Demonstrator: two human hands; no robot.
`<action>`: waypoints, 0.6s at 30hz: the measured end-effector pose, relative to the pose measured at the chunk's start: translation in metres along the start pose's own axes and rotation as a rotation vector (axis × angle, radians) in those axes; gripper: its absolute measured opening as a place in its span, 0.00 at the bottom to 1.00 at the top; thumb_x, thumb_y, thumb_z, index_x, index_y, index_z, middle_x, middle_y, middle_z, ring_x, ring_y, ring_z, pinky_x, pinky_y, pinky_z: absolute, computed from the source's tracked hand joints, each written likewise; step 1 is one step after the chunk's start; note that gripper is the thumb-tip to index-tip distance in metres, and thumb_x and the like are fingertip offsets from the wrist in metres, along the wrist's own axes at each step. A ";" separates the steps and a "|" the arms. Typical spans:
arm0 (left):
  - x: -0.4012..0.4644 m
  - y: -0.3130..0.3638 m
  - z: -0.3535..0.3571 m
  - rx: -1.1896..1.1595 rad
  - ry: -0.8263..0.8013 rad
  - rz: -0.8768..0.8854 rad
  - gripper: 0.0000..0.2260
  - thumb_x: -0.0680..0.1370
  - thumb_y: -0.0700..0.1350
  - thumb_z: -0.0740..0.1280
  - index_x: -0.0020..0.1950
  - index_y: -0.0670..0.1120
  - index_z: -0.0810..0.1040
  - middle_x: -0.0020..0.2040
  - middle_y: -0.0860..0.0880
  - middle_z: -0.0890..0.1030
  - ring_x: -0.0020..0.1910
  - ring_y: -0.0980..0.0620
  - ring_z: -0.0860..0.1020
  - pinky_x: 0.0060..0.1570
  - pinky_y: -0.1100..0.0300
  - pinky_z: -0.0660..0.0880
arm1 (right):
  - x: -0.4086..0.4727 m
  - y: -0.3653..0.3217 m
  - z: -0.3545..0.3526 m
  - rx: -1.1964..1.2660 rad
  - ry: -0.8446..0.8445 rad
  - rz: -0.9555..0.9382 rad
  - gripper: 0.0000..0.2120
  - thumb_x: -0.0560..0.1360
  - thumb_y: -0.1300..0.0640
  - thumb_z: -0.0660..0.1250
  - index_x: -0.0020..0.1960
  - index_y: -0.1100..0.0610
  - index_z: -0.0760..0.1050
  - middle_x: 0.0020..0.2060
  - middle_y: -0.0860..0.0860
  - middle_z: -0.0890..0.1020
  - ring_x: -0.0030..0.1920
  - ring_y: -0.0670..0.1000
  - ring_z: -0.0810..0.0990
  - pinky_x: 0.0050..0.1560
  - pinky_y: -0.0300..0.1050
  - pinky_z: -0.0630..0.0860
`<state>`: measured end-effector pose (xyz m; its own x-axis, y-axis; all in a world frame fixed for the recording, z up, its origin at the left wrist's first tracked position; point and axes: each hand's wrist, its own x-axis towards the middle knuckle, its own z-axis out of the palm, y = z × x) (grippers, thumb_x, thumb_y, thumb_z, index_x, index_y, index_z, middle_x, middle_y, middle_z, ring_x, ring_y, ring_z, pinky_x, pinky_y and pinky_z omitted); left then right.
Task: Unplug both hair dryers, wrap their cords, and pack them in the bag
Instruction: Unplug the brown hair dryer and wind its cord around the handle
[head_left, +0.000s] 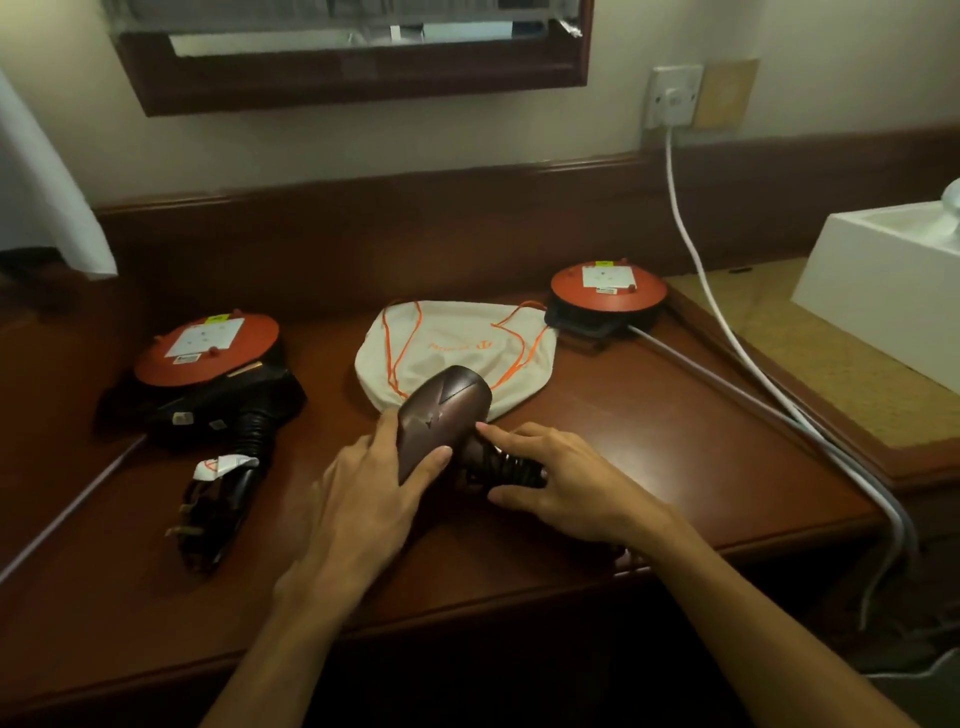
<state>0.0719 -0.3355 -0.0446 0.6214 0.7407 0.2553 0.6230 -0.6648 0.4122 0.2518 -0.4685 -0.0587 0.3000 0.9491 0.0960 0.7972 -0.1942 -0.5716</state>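
Note:
A dark brown hair dryer (441, 415) lies at the middle of the wooden desk (649, 441), its barrel resting on the near edge of a cream drawstring bag (467, 348) with orange cords. My left hand (363, 483) grips the barrel from the left. My right hand (550, 478) closes around the dark wrapped cord at its handle. A second dark hair dryer (228, 415) lies at the left, its cord coiled round the handle, with its plug (208, 514) and a white tag nearer the front edge.
Two orange-topped extension reels stand on the desk, one at the left (208, 348) and one at the back right (608, 291). White cables (727, 332) run from a wall socket (672, 96) down the right side. A white box (883, 291) sits at far right.

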 end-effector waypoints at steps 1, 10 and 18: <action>0.007 0.005 0.000 0.009 0.000 0.032 0.33 0.78 0.68 0.57 0.79 0.54 0.59 0.64 0.47 0.78 0.61 0.45 0.77 0.52 0.51 0.73 | -0.004 0.005 -0.004 0.005 0.026 0.012 0.35 0.77 0.44 0.70 0.78 0.37 0.57 0.60 0.41 0.73 0.60 0.45 0.71 0.61 0.43 0.71; 0.096 0.110 0.083 -0.216 -0.192 0.319 0.28 0.76 0.66 0.66 0.68 0.50 0.66 0.63 0.45 0.79 0.60 0.43 0.79 0.56 0.47 0.76 | -0.038 0.095 -0.065 -0.028 0.316 0.292 0.34 0.74 0.48 0.74 0.77 0.44 0.65 0.58 0.46 0.77 0.61 0.51 0.75 0.64 0.47 0.72; 0.156 0.175 0.146 -0.039 -0.239 0.470 0.30 0.79 0.68 0.57 0.76 0.53 0.63 0.66 0.45 0.78 0.63 0.42 0.76 0.61 0.44 0.71 | -0.036 0.143 -0.091 -0.092 0.467 0.555 0.32 0.76 0.43 0.69 0.77 0.42 0.63 0.69 0.52 0.75 0.71 0.56 0.70 0.69 0.54 0.70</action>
<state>0.3472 -0.3509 -0.0603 0.9232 0.3175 0.2163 0.2355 -0.9125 0.3345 0.4029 -0.5527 -0.0700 0.8483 0.5043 0.1611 0.4975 -0.6554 -0.5682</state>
